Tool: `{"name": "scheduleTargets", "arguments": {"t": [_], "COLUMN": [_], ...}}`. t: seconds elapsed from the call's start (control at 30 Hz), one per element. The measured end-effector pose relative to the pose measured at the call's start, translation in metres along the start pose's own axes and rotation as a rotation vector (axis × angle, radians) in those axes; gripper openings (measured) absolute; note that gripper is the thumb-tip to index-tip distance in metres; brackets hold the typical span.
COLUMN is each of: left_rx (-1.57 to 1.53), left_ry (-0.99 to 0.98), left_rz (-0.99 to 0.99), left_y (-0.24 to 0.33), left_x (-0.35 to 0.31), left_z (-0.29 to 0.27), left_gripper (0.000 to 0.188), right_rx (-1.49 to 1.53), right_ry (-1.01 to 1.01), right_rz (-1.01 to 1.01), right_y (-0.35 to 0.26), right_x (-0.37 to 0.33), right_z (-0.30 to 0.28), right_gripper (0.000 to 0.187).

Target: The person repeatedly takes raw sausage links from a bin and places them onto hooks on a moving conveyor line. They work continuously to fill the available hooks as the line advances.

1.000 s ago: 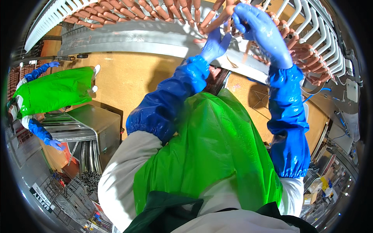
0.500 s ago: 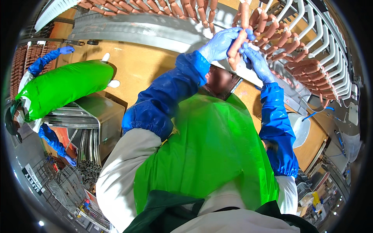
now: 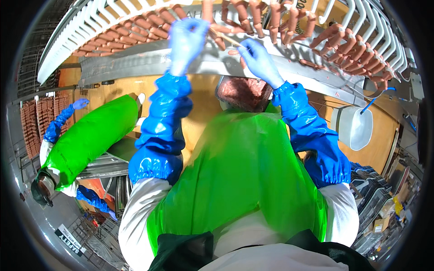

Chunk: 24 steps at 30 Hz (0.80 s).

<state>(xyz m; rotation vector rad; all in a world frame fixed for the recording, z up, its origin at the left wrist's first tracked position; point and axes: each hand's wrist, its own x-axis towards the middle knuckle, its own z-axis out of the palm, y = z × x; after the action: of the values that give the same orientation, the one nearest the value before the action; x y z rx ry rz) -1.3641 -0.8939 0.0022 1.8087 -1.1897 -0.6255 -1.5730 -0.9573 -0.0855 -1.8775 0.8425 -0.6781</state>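
Note:
My left hand (image 3: 186, 43), in a pale blue glove and blurred, is raised among the hanging sausages (image 3: 244, 16), its fingers curled at the string. What lies within those fingers is partly hidden. A thin, pale strand of sausage casing (image 3: 228, 38) runs slantwise from beside it to my right hand (image 3: 261, 59), whose thumb and fingers pinch its end. Loose sausage pieces (image 3: 235, 53) lie on the steel trough just below, between the two hands. Close in front of my green apron stands a tub (image 3: 218, 90) of pink meat.
White hooks (image 3: 384, 54) curve along a rail overhead, many bearing linked sausages. A long steel trough (image 3: 131, 64) crosses beneath. A white bucket (image 3: 357, 128) with a blue strap stands at right. At left another person in a green apron (image 3: 97, 128) works beside metal racks.
My hands have moved apart, the left going leftward and up, the right to the left. The sausages held between them now hang at the rail, and a thin casing strand shows. My view has shifted.

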Motion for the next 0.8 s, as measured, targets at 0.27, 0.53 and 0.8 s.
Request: {"name": "scheduleTargets", "arguments": {"t": [0.27, 0.53, 0.8], "left_rx": [0.294, -0.085, 0.124], "left_ry": [0.045, -0.136, -0.353], "left_rz": [0.058, 0.252, 0.449], "left_y": [0.013, 0.070, 0.047], "left_x": [0.013, -0.005, -0.011], "left_z": [-0.020, 0.189, 0.211], "left_gripper": [0.023, 0.069, 0.048], "right_rx": [0.141, -0.110, 0.048], "right_ry": [0.811, 0.119, 0.264], "right_rz": [-0.060, 0.084, 0.203], "right_y": [0.045, 0.071, 0.040], "right_x": [0.009, -0.022, -0.034], "right_z": [-0.105, -0.171, -0.142], "right_gripper": [0.039, 0.030, 0.027]}}
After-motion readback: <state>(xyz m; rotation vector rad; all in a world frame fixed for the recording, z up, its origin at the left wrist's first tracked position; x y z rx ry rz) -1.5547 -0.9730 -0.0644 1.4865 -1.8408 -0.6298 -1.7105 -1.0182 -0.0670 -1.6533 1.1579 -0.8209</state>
